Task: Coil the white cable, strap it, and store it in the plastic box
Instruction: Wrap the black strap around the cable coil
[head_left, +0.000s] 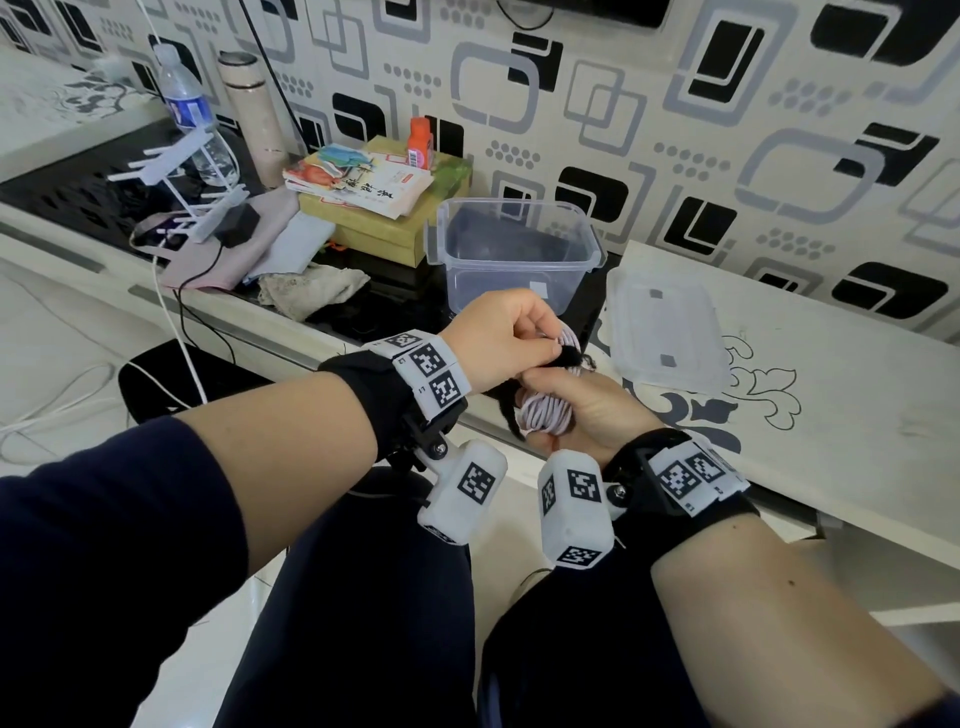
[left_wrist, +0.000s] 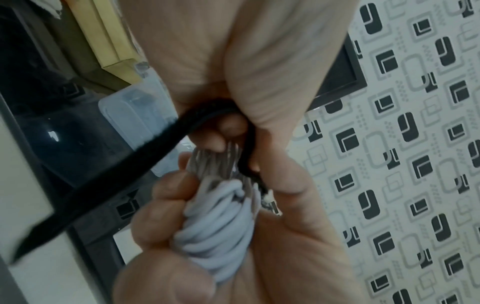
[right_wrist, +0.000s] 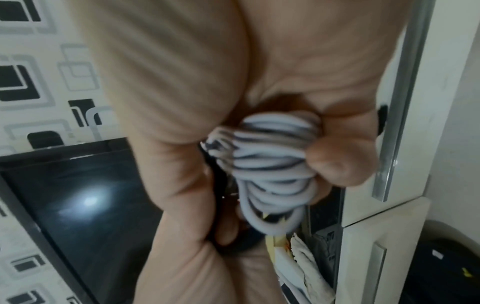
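My right hand (head_left: 587, 410) is closed round the white cable (head_left: 545, 415), which is wound into one tight bundle of many pale, slightly greyish loops packed side by side; in the right wrist view the loops bulge out between my thumb and curled fingers (right_wrist: 335, 162). My left hand (head_left: 498, 338) sits just above it at the centre of the head frame, fingers bent and pinching one black strap (left_wrist: 103, 181), a fuzzy-edged band that passes under my fingers against the top of the bundle and trails its free end toward the lower left of the left wrist frame. Both hands hold the bundle in the air over my lap, in front of the counter edge. Just above them in the frame stands one clear plastic box (head_left: 514, 254), open, with a small pale sticker on its front wall; its one clear lid (head_left: 670, 332) lies flat to the right of it on the white counter. In the upper left I count one water bottle (head_left: 182, 98) with a blue label too blurred to read, one pale flask (head_left: 254, 119), and one small orange bottle (head_left: 420, 143) standing on a yellowish carton. The booklets (head_left: 358, 179) stacked there carry printed characters I cannot make out.
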